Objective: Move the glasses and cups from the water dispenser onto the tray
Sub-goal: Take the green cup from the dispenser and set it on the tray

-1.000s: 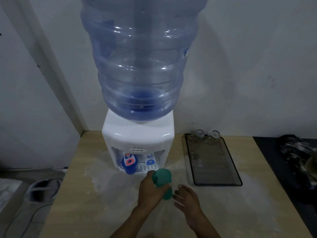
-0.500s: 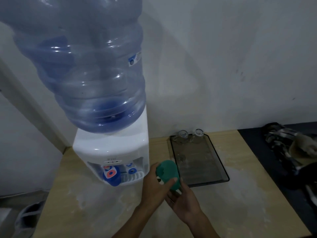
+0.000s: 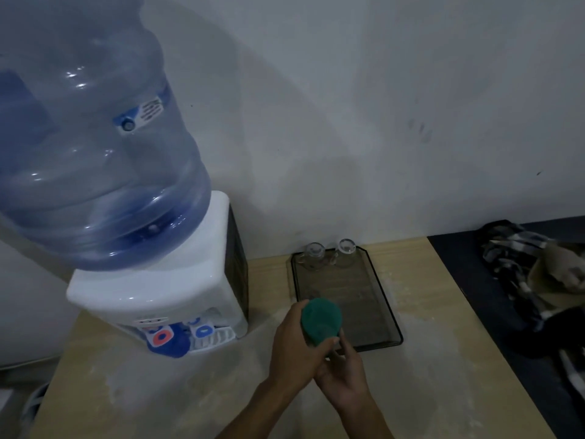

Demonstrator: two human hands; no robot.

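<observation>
A green cup (image 3: 321,321) is held bottom-up above the near left corner of the dark tray (image 3: 378,315). My left hand (image 3: 296,350) wraps its side. My right hand (image 3: 343,372) touches it from below, fingers under its lower end. Two clear glasses (image 3: 314,257) (image 3: 345,254) stand upside down at the tray's far end. The white water dispenser (image 3: 158,293) with a large blue bottle (image 3: 91,160) stands at the left; a blue cup (image 3: 171,340) sits under its taps.
The wooden table (image 3: 437,359) runs right to a dark surface (image 3: 519,327) holding a heap of checked cloth (image 3: 535,274). A pale wall (image 3: 380,122) rises right behind the tray. Bare wood lies between the dispenser and the tray.
The green cup has travelled right from the dispenser's taps to the tray's near corner. My right hand has come in under it. The view has swung to the right.
</observation>
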